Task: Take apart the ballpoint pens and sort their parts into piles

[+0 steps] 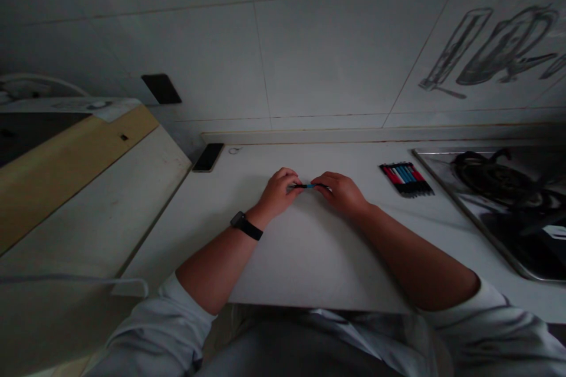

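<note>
Plainly, the grip of each hand was narrow, with fingers pinched on one slim pen (309, 186). The left hand (279, 193) had its left end and the right hand (342, 193) its right end, so that only a short blue and dark stretch showed between the fingertips. The pen lay roughly level, crosswise before the person, just above or on the table (309, 265); which of the two could not be told.

Behind the left hand, a dark watch (246, 225) circled the wrist. Both forearms came in from the near edge of the table, with pale grey sleeves (490, 324) pushed up near the elbows.

To the right, well apart from the right hand, a row of pens (407, 179) lay side by side on the table, with red, white and blue barrels and black ends. Just beyond it sat a stove (486, 221) with a metal rim and a dark burner (481, 174).

To the left, near the back of the table, a phone (208, 157) lay flat with its dark screen up, and a small ring (234, 151) lay near it. Farther left stood a large white box (101, 194) with a tan strip. Behind everything rose a tiled wall (327, 59), with dark drawings (508, 50) at upper right.
</note>
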Tool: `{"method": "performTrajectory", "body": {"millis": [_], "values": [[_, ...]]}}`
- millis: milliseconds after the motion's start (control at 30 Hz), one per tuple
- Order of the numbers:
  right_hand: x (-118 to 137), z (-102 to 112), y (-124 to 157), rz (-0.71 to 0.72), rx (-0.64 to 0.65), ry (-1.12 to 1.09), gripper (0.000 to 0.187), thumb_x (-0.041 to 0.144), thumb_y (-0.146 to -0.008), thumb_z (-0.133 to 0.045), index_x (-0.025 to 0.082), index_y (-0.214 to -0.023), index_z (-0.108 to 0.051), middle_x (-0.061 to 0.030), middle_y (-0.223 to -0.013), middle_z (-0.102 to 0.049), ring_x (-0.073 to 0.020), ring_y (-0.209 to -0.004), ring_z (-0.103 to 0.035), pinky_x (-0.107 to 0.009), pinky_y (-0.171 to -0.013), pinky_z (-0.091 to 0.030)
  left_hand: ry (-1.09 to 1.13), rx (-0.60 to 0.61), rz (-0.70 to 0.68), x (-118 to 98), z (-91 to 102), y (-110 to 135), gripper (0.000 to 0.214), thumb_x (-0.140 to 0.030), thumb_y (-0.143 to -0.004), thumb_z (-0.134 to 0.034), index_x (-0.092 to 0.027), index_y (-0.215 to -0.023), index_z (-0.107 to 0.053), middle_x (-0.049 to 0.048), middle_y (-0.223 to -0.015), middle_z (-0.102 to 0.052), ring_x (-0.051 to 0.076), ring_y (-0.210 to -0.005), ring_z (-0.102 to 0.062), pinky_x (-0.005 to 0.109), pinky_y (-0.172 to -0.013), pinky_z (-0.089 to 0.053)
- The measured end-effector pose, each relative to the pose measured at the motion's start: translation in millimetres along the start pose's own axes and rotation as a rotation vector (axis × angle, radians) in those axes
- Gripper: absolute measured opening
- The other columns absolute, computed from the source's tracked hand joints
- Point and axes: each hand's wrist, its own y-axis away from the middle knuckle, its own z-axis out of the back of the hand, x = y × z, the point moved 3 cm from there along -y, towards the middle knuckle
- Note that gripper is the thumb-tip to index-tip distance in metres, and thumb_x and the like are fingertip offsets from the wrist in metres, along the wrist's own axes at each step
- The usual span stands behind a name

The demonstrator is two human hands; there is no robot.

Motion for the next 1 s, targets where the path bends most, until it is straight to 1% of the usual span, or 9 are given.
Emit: {"method": "performTrajectory", "body": {"millis": [100, 233, 333, 433, 533, 633, 767, 900, 1000], "values": [[-3.7, -2.3, 0.4, 0.002, 0.001, 0.018, 0.025, 0.027, -0.102, -0.055, 0.02, -0.114, -0.076, -0.0101, -0.104, -0.075, -0.023, -0.092, -0.07, -0.035, -0.085, -0.053, 0.009, -0.027, -0.011, -0.9, 1.0, 0.2, 0.01, -0.018, -0.088, -0.077, -0.021, -0.096, -0.071, 0.0057, -0.106, -0.062, 0.02, -0.106, -0.063, 0.039, -0.097, -0.054], [-5.8, -3.3, 0.4, 0.005, 0.012, 0.047, 0.025, 0.027, -0.102, -0.055, 0.021, -0.114, -0.076, -0.0104, -0.104, -0.073, -0.023, -0.092, -0.069, -0.034, -0.085, -0.054, 0.016, -0.007, -0.02, -1.6, 0.3, 0.9, 0.017, -0.021, -0.087, -0.079, -0.021, -0.103, -0.071, 0.0053, -0.105, -0.063, 0.02, -0.104, -0.063, 0.039, -0.096, -0.055], [-4.6, -1.4, 0.2, 0.008, -0.015, 0.041, 0.024, 0.026, -0.101, -0.055, 0.021, -0.114, -0.075, -0.0108, -0.105, -0.072, -0.0231, -0.093, -0.069, -0.034, -0.085, -0.054, 0.009, -0.003, -0.013, -1.5, -0.1, 1.0, 0.019, -0.026, -0.09, -0.076, -0.021, -0.108, -0.071, 0.0063, -0.107, -0.065, 0.021, -0.106, -0.064, 0.04, -0.097, -0.055], [-3.0, -0.2, 0.0, 0.015, -0.024, 0.026, 0.024, 0.026, -0.101, -0.055, 0.021, -0.113, -0.075, -0.0116, -0.106, -0.072, -0.0233, -0.094, -0.068, -0.035, -0.085, -0.053, -0.007, -0.008, 0.007, 0.2, -1.2, 0.4, 0.009, -0.028, -0.095, -0.069, -0.02, -0.099, -0.072, 0.0065, -0.104, -0.065, 0.021, -0.105, -0.064, 0.04, -0.097, -0.055], [-2.7, -0.8, -0.1, 0.009, 0.001, 0.024, 0.024, 0.025, -0.101, -0.055, 0.021, -0.112, -0.075, -0.0111, -0.104, -0.074, -0.024, -0.094, -0.069, -0.036, -0.086, -0.053, -0.017, -0.009, 0.006, 1.6, -2.3, -0.2, 0.006, -0.025, -0.094, -0.07, -0.02, -0.092, -0.072, 0.0068, -0.107, -0.065, 0.021, -0.106, -0.064, 0.04, -0.098, -0.054], [-3.5, -2.4, -0.2, -0.022, 0.04, 0.017, 0.024, 0.025, -0.1, -0.055, 0.022, -0.112, -0.075, -0.0091, -0.102, -0.077, -0.0242, -0.092, -0.07, -0.035, -0.085, -0.052, -0.022, -0.012, -0.012, 0.6, -0.7, -0.9, 0.004, -0.023, -0.091, -0.074, -0.02, -0.093, -0.072, 0.0069, -0.11, -0.066, 0.021, -0.109, -0.063, 0.041, -0.1, -0.054], [-4.3, -4.7, 0.2, -0.056, 0.066, 0.006, 0.024, 0.027, -0.1, -0.056, 0.023, -0.112, -0.076, -0.007, -0.107, -0.079, -0.0241, -0.094, -0.073, -0.034, -0.086, -0.052, -0.03, -0.024, -0.025, -2.5, 3.7, -1.9, 0.004, -0.022, -0.09, -0.076, -0.02, -0.093, -0.073, 0.0067, -0.11, -0.066, 0.022, -0.109, -0.063, 0.042, -0.1, -0.054], [-4.5, -7.0, 0.5, -0.049, 0.093, 0.0, 0.026, 0.028, -0.101, -0.054, 0.024, -0.113, -0.077, -0.0064, -0.109, -0.079, -0.0239, -0.095, -0.073, -0.033, -0.084, -0.052, -0.035, -0.027, -0.034, -2.2, 4.5, -2.0, 0.006, -0.02, -0.088, -0.077, -0.02, -0.093, -0.074, 0.0063, -0.109, -0.066, 0.022, -0.108, -0.064, 0.041, -0.099, -0.054], [-4.8, -6.6, 0.0, -0.035, 0.09, 0.023, 0.026, 0.026, -0.1, -0.054, 0.023, -0.113, -0.076, -0.0073, -0.107, -0.079, -0.0237, -0.094, -0.072, -0.033, -0.084, -0.052, -0.038, -0.017, -0.022, 0.7, 2.1, -1.1, 0.006, -0.021, -0.089, -0.076, -0.021, -0.095, -0.074, 0.0064, -0.108, -0.066, 0.021, -0.107, -0.064, 0.041, -0.099, -0.054]]}}
